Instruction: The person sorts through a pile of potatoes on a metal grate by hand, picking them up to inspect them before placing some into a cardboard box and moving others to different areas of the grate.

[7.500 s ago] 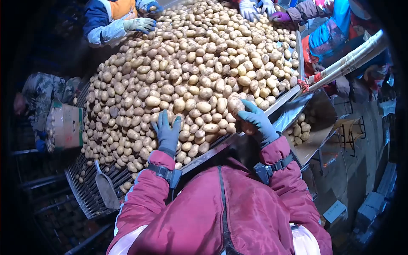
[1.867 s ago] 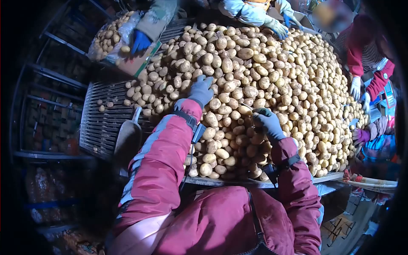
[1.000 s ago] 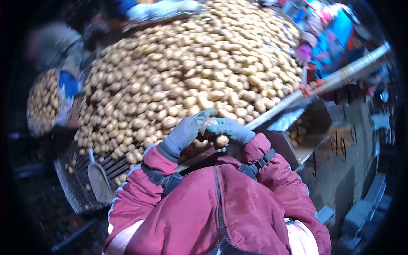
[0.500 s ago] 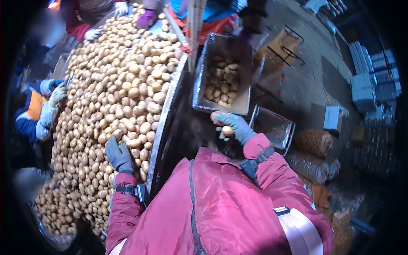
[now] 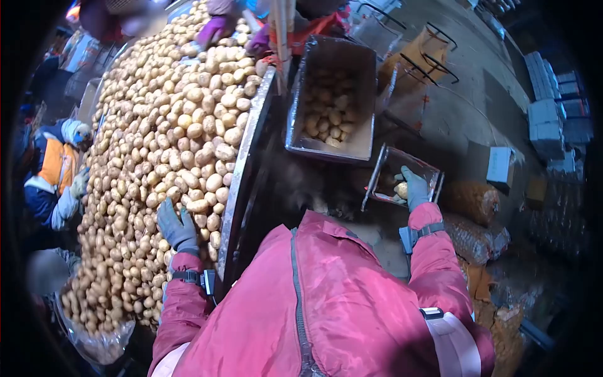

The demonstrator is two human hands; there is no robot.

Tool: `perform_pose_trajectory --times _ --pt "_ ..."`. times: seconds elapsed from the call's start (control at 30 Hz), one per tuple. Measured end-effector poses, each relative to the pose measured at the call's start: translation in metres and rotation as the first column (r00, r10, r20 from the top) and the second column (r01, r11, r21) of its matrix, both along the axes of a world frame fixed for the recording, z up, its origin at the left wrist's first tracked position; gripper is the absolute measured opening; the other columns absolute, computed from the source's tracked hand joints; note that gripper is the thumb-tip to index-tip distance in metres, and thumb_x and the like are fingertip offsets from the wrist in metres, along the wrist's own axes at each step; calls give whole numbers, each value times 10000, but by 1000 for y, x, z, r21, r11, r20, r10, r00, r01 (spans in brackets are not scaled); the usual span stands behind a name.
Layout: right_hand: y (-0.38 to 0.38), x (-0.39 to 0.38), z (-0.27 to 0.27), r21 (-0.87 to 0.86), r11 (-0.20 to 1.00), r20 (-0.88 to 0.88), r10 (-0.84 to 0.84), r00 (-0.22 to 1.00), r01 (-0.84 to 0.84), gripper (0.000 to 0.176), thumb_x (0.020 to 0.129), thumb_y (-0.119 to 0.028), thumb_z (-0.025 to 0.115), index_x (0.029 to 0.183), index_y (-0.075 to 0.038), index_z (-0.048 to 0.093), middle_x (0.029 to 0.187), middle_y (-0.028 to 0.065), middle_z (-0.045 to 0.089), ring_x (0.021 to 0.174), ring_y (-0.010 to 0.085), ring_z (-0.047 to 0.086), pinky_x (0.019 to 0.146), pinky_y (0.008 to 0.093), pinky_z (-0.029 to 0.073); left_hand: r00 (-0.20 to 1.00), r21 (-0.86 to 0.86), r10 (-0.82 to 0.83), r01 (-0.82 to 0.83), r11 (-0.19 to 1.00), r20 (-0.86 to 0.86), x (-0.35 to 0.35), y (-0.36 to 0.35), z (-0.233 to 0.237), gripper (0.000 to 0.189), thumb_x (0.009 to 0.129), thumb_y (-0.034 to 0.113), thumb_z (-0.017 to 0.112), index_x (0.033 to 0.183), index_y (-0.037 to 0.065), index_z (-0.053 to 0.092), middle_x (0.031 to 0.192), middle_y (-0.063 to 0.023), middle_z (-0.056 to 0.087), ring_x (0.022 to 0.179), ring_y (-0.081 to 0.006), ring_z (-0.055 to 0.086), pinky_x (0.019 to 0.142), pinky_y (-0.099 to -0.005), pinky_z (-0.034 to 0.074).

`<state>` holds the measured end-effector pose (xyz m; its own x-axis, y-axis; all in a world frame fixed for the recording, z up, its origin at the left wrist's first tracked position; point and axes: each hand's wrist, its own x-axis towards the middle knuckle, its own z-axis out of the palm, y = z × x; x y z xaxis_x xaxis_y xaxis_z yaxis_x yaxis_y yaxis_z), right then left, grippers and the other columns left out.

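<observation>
My left hand (image 5: 177, 229), in a grey-green glove, rests on the big heap of potatoes (image 5: 188, 125) with its fingers apart. Over on the right, my gloved right hand (image 5: 414, 188) reaches into a small framed bin (image 5: 436, 182) with a clear lining. Its fingers curl around a potato (image 5: 401, 188), which is partly covered by the glove. A deep plastic-lined box (image 5: 299, 129) with potatoes (image 5: 333, 116) in its bottom stands just beyond that bin.
A raised metal edge (image 5: 242, 169) borders the heap. Across it, a person in an orange and blue vest (image 5: 55, 160) works; purple-gloved hands (image 5: 215, 30) are at the far end. Filled net sacks (image 5: 471, 201) and a white carton (image 5: 500, 166) lie on the right.
My right hand has moved right, from beside the deep box into the small framed bin. Two potatoes showed in it before; one shows now. My left hand stays on the heap.
</observation>
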<state>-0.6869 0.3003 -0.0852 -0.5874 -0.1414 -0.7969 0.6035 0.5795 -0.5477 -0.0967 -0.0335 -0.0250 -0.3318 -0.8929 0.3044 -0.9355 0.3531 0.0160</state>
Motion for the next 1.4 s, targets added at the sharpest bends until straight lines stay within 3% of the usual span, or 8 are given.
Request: perform_pose_trajectory --times 0.3,0.4,0.5,0.57,0.63,0.9,1.17,1.4 --pt "-173 2 24 -331 923 22 218 976 -199 476 1043 -439 481 1079 0 661 760 168 704 497 312 649 451 388 525 993 81 94 -100 992 74 0 -4 -8 606 876 271 665 1434 78 528 1404 -207 547 1331 -393 483 1161 -517 343" --pt "-199 -73 -41 -168 707 -703 403 586 -687 519 1073 -353 433 1409 32 526 1387 156 594 1267 243 561 1085 358 426 991 -101 112 -104 989 80 -4 5 -21 560 890 312 651 1390 74 563 1384 -195 574 1326 -376 505 1169 -486 353" --pt "-244 -46 -43 -484 522 -570 421 705 -702 436 1059 -264 527 1416 -13 536 1313 93 638 1141 236 622 961 377 511 979 99 188 -179 979 -81 -15 1 -10 524 869 315 643 1341 95 583 1359 -171 581 1296 -373 513 1125 -499 384" --pt "-277 51 26 -595 723 -125 349 929 -352 406 1049 -222 556 1397 -13 551 1256 82 665 1013 214 667 836 339 550 966 93 257 -254 963 -10 -27 7 -3 580 868 338 632 1403 131 552 1442 -135 536 1354 -358 465 1122 -504 372" --pt "-296 146 75 -729 495 -70 632 771 -472 368 1049 -225 557 1339 -1 591 1188 94 684 933 171 682 794 264 537 949 346 315 -291 892 -14 -37 11 25 630 860 352 642 1446 152 526 1486 -107 508 1388 -373 424 1144 -523 334" --pt "-345 340 70 -655 134 -129 950 285 -744 318 1014 -236 602 1214 -8 697 1026 46 731 850 87 649 763 203 490 762 373 384 -202 906 -522 19 83 45 567 882 293 675 1413 137 554 1481 -165 493 1372 -390 431 1152 -515 344" --pt "-397 501 101 -534 -365 -613 789 52 -762 414 977 -270 657 1290 1 646 1163 64 715 1007 135 664 822 269 536 699 96 583 -604 791 -414 134 158 82 465 886 163 688 1331 53 608 1376 -181 564 1282 -372 515 1108 -466 412" --pt "-416 622 79 227 -528 -786 397 -474 -818 588 792 -343 788 1294 -95 609 1065 174 691 1030 366 669 853 449 552 717 59 474 -521 851 -511 151 125 106 455 888 144 690 1327 49 613 1319 -173 603 1243 -347 559 1096 -436 432"
